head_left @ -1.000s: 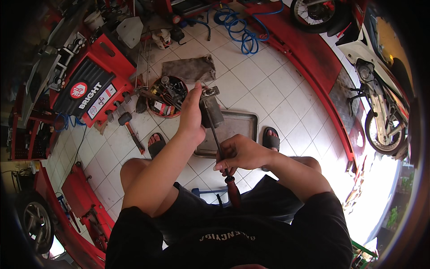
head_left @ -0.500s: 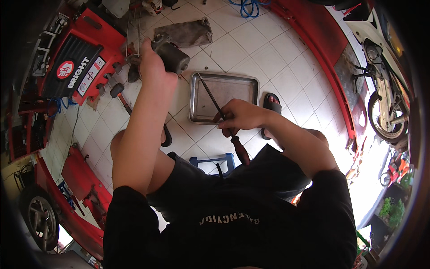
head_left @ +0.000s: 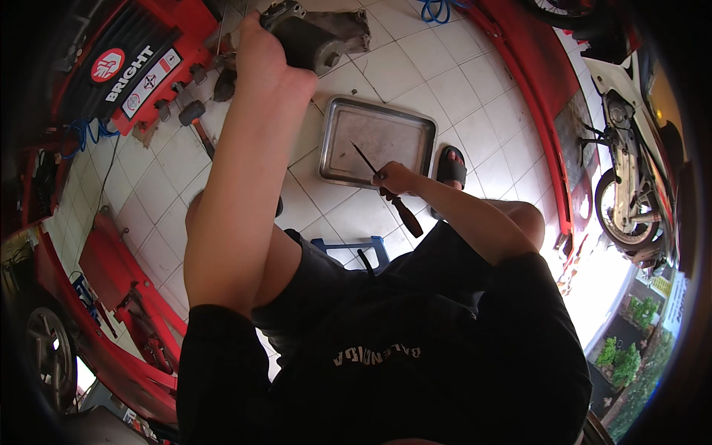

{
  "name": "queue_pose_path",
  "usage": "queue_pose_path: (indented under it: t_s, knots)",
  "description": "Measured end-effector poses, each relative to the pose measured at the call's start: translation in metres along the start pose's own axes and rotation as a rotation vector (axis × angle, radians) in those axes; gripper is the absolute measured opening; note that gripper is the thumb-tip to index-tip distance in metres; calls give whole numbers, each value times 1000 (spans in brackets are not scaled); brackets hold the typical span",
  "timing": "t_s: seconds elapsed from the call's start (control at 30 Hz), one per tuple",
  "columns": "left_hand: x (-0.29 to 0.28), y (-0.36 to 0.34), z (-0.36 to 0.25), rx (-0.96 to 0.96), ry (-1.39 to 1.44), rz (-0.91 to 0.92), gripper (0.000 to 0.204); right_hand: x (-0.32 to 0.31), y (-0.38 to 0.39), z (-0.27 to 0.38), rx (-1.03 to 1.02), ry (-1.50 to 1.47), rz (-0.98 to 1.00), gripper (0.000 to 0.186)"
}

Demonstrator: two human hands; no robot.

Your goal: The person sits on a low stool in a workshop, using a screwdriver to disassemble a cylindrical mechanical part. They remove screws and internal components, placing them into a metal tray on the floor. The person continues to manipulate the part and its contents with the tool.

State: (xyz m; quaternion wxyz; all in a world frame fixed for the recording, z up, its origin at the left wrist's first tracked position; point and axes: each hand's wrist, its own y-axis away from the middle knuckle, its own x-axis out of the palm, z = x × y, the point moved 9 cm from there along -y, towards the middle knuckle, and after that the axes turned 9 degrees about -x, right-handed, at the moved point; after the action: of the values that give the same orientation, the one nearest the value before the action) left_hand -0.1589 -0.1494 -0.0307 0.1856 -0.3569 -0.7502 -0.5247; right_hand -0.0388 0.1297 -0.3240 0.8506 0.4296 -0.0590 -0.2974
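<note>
While the right hand (head_left: 395,178) still grips the screwdriver (head_left: 406,216), the left hand (head_left: 262,50) now holds the dark cylinder (head_left: 302,42) farther from it.

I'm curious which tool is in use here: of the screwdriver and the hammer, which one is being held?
The screwdriver, with the dark reddish handle and thin shaft, gripped in the right hand. The hammer lies on the floor.

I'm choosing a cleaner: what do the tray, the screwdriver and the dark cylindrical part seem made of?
The tray: metal, probably steel, from its shiny rim; base duller, marked.
The screwdriver: thin dark shaft, likely metal; brownish handle, plastic or wood, the look leaves it open.
The dark cylindrical part: probably metal, dull; the lug-like shapes at its far end suggest a casting.
</note>
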Motion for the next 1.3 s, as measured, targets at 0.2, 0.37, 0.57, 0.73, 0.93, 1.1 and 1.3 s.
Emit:
queue_pose_path:
  t_s: [0.2,0.37,0.57,0.73,0.93,1.1,1.3]
  knots:
    - [8,28,-35,30,59,201,39,29,-34,6,-53,145,-226,24]
    - [-1,48,-55,47,110,176,38,88,-76,-70,190,178,-340,24]
    - [-29,58,-71,55,134,23,32,103,-60,-56,194,199,-252,23]
    - [-42,36,-78,21,45,84,38,59,-30,-15,110,-197,-212,21]
    - [-21,42,-55,-35,105,94,42,-61,64,149,-183,-848,-63,47]
    - [-6,37,-25,-143,100,137,53,-97,112,160,-191,-524,-161,27]
    - [19,43,-8,-168,48,250,63,-83,171,227,-578,-434,-192,35]
